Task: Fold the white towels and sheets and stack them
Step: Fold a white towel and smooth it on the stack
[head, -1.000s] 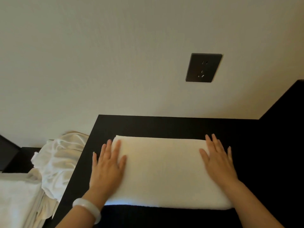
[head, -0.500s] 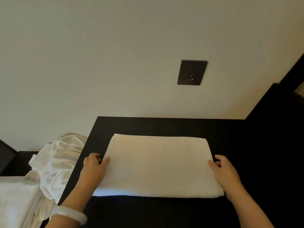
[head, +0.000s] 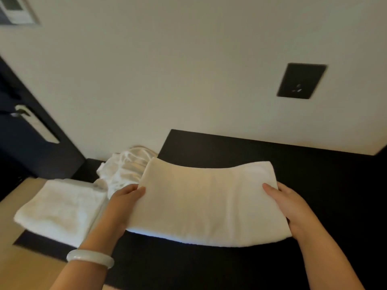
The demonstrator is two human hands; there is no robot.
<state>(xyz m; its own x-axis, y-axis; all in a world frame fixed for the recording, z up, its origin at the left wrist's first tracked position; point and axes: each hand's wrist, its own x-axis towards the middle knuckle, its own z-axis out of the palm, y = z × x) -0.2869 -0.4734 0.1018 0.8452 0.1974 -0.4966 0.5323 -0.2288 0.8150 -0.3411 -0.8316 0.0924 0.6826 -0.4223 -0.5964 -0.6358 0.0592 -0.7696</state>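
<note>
- Both hands are gripping the folded white towel (head: 207, 197), one at each short end. The left hand (head: 123, 204) and right hand (head: 293, 206) each have the thumb on top, with the fingers tucked under where I can't see them.
- The towel sits over the front-left part of the black surface (head: 314, 174). It's bowed in the middle and looks to be just off the top, and its left end pokes out past the surface's left edge.
- There's a pale bangle (head: 90, 258) on the left wrist, out past the surface's front-left corner.
- A crumpled white sheet (head: 123, 166) is bunched up right off the surface's back-left corner.
- A stack of folded towels (head: 60, 208) lies left of the surface and lower down.
- A dark wall socket (head: 301, 80) is on the wall above the surface's back edge.
</note>
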